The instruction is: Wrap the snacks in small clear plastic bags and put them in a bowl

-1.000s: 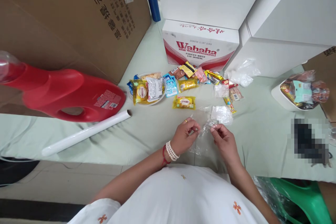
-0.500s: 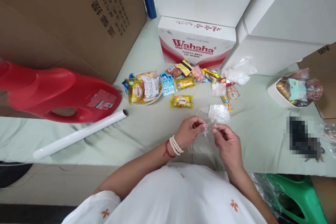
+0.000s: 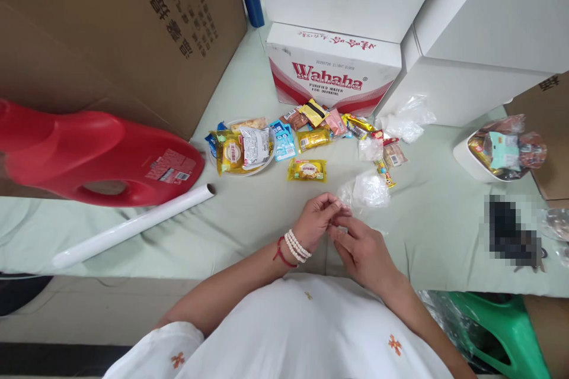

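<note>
My left hand (image 3: 316, 219), with a beaded bracelet and a red cord at the wrist, is closed in a pinch on a clear plastic bag (image 3: 349, 192). My right hand (image 3: 364, 249) meets it at the fingertips, its fingers bent around a thin edge of the same plastic, partly hidden. Just beyond the fingers, crumpled clear plastic (image 3: 372, 189) lies on the cloth. A yellow-wrapped snack (image 3: 306, 170) sits a little ahead of my left hand. Behind it spreads a row of small snack packets (image 3: 313, 140).
A round dish (image 3: 249, 174) holds several wrapped snacks. To the left are a red jug (image 3: 111, 154) and a white roll (image 3: 133, 226). The Wahaba-side carton (image 3: 333, 74) stands at the back. A white tub (image 3: 471, 163) of packets is at the right, near a pixelated dark item (image 3: 507, 228).
My right hand has moved left, up against my left hand. The clear plastic that stretched between and below them is now bunched at the fingertips and beyond them.
</note>
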The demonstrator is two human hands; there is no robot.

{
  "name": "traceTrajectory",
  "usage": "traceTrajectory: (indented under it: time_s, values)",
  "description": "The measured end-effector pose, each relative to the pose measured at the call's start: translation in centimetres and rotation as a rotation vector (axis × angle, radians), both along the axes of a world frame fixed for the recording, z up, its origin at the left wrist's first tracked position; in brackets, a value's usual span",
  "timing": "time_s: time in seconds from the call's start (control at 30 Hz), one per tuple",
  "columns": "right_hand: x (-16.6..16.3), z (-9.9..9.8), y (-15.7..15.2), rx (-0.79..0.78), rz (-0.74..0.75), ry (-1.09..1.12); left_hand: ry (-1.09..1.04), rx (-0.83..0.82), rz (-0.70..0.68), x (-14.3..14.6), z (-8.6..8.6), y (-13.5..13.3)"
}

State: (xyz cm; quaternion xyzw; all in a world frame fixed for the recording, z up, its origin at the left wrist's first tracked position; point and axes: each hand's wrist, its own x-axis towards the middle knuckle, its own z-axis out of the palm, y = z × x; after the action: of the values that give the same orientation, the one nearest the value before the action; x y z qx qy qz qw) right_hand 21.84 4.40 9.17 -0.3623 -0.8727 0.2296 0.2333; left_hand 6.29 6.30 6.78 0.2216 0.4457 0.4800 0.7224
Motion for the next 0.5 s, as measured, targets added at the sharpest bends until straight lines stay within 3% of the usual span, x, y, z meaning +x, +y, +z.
traceTrajectory:
  time_s: [0.07, 0.17, 0.33, 0.4, 0.5]
  values:
    - [0.3, -0.1, -0.3, -0.082, -0.01, 0.085, -0.038, -0.042, 0.055, -0.4, -0.2, 0.1]
    - [1.2, -0.3, -0.6, -0.225, -0.157, 0.224, -0.078, -0.068, 0.085, -0.9, -0.2, 0.2]
    - [3.0, -0.4, -0.4, -0.549, -0.325, 0.269, -0.1, -0.072, 0.089, -1.3, -0.1, 0.3]
    - [3.2, -0.1, -0.1, -0.562, -0.435, 0.296, -0.078, -0.034, 0.071, -1.2, -0.2, 0.2]
    - [2.4, 0.4, 0.7, -0.445, -0.508, 0.299, -0.03, 0.037, 0.046, -0.8, -0.2, -0.2]
